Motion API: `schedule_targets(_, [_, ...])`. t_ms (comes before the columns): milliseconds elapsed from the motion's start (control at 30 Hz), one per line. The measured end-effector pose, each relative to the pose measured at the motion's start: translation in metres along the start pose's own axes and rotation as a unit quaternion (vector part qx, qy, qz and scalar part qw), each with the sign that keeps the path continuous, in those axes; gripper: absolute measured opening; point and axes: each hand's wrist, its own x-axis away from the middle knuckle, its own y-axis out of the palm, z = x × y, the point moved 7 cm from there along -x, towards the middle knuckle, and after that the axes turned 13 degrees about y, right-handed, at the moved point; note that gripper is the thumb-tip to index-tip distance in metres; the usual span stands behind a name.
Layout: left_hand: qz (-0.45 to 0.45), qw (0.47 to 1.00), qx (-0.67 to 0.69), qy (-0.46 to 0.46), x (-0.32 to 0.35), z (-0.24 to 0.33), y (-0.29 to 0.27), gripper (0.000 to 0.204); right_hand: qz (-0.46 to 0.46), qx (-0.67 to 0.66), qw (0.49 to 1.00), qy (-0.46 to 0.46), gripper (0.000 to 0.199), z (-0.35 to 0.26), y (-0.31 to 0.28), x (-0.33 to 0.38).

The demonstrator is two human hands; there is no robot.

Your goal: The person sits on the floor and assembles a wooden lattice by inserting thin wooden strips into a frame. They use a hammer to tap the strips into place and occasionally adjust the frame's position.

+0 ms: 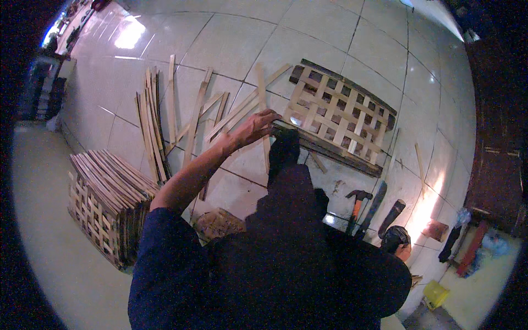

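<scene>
My left hand (257, 127) reaches forward with its fingers closed on the near-left corner of a woven wooden lattice panel (345, 114). Pale slats cross one another in that panel between darker edge strips, and it lies on the tiled floor. Loose pale wooden strips (192, 118) are spread to the left of this hand. On the right, past my dark sleeve, is a dark rounded shape (395, 237) with a skin-toned patch; I cannot tell if it is my right hand. A dark shape of clothing covers the middle of the view.
A stack of finished-looking lattice panels (102, 203) stands at left. A hammer (356, 209) with an orange-and-black handle, a long dark blade-like tool (374, 208) and a dark block (391, 218) lie at right. Further right are a brown block (436, 230) and a yellow container (435, 295).
</scene>
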Motion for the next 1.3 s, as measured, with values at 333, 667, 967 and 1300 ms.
schedule_targets(333, [-0.056,0.997,-0.035,0.039,0.009,-0.032,0.013,0.030,-0.039,0.095,0.958,-0.266,0.020,-0.151,0.081,-0.005])
schedule_targets(667, [-0.109,0.976,-0.185,0.046,0.004,-0.031,0.008,0.034,-0.192,0.030,0.896,-0.399,0.026,-0.349,0.206,0.105])
schedule_targets(967, [-0.031,0.954,-0.298,0.015,0.018,-0.004,0.007,0.056,-0.297,0.020,0.879,-0.373,0.023,-0.396,0.279,0.162])
schedule_targets(1300, [0.124,0.976,0.150,-0.095,-0.013,0.057,0.061,0.044,-0.353,-0.135,0.898,-0.225,0.022,-0.348,0.282,0.151])
